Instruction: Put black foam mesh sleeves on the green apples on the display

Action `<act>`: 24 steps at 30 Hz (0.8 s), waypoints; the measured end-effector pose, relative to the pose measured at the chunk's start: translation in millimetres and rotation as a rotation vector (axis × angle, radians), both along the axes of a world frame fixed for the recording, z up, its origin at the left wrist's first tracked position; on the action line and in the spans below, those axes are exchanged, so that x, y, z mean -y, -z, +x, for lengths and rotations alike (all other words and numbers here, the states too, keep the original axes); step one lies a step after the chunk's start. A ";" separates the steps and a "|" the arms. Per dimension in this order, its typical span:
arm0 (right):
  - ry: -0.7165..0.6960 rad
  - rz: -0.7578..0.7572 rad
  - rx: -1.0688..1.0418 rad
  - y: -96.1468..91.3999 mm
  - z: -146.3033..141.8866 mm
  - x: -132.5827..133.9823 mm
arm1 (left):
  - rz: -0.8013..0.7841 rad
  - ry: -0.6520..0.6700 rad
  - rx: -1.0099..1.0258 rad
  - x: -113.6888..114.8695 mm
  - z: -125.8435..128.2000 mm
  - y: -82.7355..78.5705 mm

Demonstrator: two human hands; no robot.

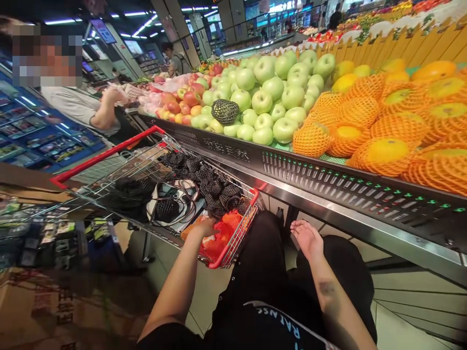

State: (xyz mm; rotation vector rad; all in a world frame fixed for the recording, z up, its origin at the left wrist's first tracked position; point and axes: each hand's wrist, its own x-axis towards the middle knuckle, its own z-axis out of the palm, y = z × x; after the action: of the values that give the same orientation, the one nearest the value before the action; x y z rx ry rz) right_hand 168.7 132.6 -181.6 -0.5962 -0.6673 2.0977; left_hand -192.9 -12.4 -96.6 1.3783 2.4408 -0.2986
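Observation:
My left hand [205,227] reaches down into a red-rimmed wire shopping cart [105,156], its fingers hidden among red and orange net-wrapped items [219,239]. A row of black foam fruit nets [204,181] lies along the cart's far side. My right hand [307,238] hangs free beside my leg, fingers loosely apart, holding nothing. It is just below the steel edge of the fruit stand [328,194].
The stand holds green apples [270,90], red apples [182,99], one black-netted fruit [225,111] and oranges in orange nets [383,131]. Another person [95,109] stands beyond the cart at left. Cardboard boxes [54,301] sit at lower left.

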 end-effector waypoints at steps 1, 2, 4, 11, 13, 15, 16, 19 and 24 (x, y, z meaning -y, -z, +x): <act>0.003 -0.004 0.003 0.2 0.1 0.3 | 0.021 0.016 -0.004 -7.8 2.1 7.6; 0.005 -0.007 0.007 0.7 0.3 0.5 | 0.047 0.035 -0.009 -17.9 4.0 13.9; 0.012 -0.007 0.015 2.5 0.4 0.8 | 0.103 0.087 -0.007 -41.4 7.2 21.8; 0.050 0.026 0.031 9.0 1.0 0.0 | 0.372 0.119 -0.114 -73.3 28.8 -21.3; 0.037 0.055 0.028 5.7 -1.9 1.7 | 0.636 0.101 -0.150 -64.1 48.3 -43.1; 0.003 0.095 0.022 -0.1 -6.8 5.9 | 1.062 0.096 -0.061 -54.4 80.8 -51.4; -0.018 0.117 0.017 -3.5 -9.6 9.1 | 1.190 0.118 0.015 -50.7 101.5 -48.2; -0.055 0.158 -0.033 -11.0 -15.8 20.8 | 1.134 0.277 0.248 -45.0 168.4 -13.7; 0.004 0.027 0.054 -6.2 -15.2 27.3 | 0.722 0.389 0.418 -49.8 219.6 38.5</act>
State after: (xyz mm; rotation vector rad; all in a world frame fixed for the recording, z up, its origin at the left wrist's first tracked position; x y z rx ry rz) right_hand 153.5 105.3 -175.4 -0.6412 -0.7229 2.0718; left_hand 26.7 37.4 -135.1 1.9481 1.9747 0.7886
